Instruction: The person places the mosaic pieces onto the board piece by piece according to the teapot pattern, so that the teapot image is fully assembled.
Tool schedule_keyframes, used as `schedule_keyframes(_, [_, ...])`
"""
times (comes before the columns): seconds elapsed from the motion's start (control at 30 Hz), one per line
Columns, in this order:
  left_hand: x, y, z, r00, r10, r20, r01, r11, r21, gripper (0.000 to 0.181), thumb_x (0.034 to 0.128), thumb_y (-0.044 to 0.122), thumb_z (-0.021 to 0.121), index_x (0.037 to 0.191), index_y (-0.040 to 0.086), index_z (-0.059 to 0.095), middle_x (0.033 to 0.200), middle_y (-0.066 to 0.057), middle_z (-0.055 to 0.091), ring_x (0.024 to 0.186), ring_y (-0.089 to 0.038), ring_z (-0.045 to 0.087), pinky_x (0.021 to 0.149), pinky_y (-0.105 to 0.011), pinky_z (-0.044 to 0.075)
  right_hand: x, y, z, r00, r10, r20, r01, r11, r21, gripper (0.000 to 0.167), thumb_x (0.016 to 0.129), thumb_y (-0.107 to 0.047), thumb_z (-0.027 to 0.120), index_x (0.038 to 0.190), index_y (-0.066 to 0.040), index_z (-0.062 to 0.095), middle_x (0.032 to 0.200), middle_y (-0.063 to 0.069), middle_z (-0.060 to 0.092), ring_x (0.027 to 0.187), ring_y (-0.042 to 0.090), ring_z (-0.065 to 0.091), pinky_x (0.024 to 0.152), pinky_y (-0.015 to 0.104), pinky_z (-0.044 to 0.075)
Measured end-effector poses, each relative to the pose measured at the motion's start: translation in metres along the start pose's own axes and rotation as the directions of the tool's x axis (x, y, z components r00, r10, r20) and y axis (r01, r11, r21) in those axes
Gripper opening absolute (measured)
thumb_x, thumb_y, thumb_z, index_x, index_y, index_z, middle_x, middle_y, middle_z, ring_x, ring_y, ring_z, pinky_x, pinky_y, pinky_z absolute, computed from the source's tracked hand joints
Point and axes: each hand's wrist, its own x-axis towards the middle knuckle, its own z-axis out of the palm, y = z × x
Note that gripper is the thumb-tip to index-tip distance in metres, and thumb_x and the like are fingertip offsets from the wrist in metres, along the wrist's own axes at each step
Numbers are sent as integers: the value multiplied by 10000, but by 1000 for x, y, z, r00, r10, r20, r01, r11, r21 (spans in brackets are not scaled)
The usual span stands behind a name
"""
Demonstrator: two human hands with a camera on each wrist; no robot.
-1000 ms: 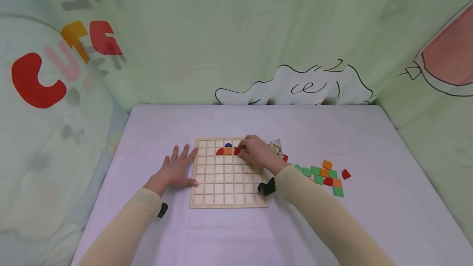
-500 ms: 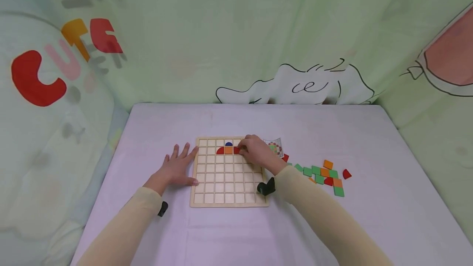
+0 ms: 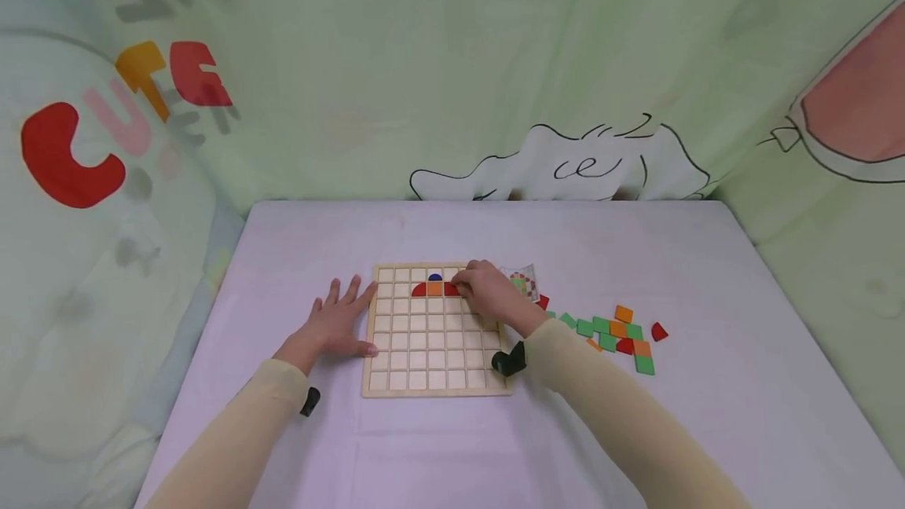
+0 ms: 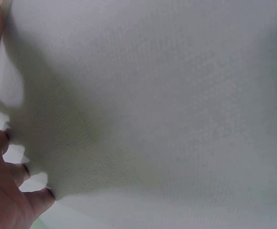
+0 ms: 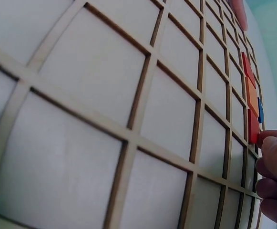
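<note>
The square wooden grid board (image 3: 427, 339) lies flat on the table. My left hand (image 3: 332, 328) is spread at its left side, with thumb and index finger touching the edge; in the left wrist view several fingers of the left hand (image 4: 7, 191) rest on the cloth. The curled fingers of my right hand (image 3: 489, 289) pinch a red piece (image 3: 450, 289) in the second row. An orange square (image 3: 434, 289) separates it from another red piece (image 3: 419, 290), with a blue piece (image 3: 434, 278) above. In the right wrist view the right fingertips (image 5: 267, 140) touch the red piece (image 5: 253, 126).
A printed pattern card (image 3: 526, 281) lies beyond the board's upper right, partly behind the right hand. Right of the board are scattered green pieces (image 3: 601, 325), orange pieces (image 3: 624, 313) and red pieces (image 3: 659, 331). A patterned cloth wall (image 3: 353, 100) stands behind the table.
The head view has shifted very slightly. My right fingertips have moved a touch left at the red piece, while the left hand keeps its place at the board's edge.
</note>
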Motion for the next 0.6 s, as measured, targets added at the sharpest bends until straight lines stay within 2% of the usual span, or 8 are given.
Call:
schedule_keyframes(0.17, [-1, -1, 3, 1000, 6, 3, -6, 1000, -13, 1132, 811, 409, 853, 1654, 140, 146, 1725, -192, 16, 1567, -499, -75, 1226, -721, 57, -4, -1, 0, 999, 6, -36, -6, 1000, 16, 229, 1041, -96, 570, 1197, -36, 727, 1127, 130, 695, 1043, 279, 594, 966, 418, 548])
schedule_keyframes(0.37, [0, -1, 3, 1000, 9, 1, -9, 1000, -4, 1136, 815, 418, 849, 1656, 143, 137, 1725, -190, 10, 1567, -497, -80, 1226, -720, 59, -19, 9, -14, 992, 7, -126, -2, 999, 40, 213, 1018, -45, 575, 1161, -15, 731, 1070, 139, 691, 1008, 284, 605, 907, 431, 561])
schedule_keyframes(0.6, [2, -3, 0, 1000, 10, 7, -10, 1000, 10, 1132, 830, 423, 837, 1658, 148, 116, 1726, -183, -10, 1566, -492, -95, 1228, -718, 56, -49, 38, -39, 975, 105, -196, -77, 986, 145, 233, 1023, -64, 577, 1200, -8, 719, 1136, 143, 683, 1072, 298, 607, 936, 460, 556])
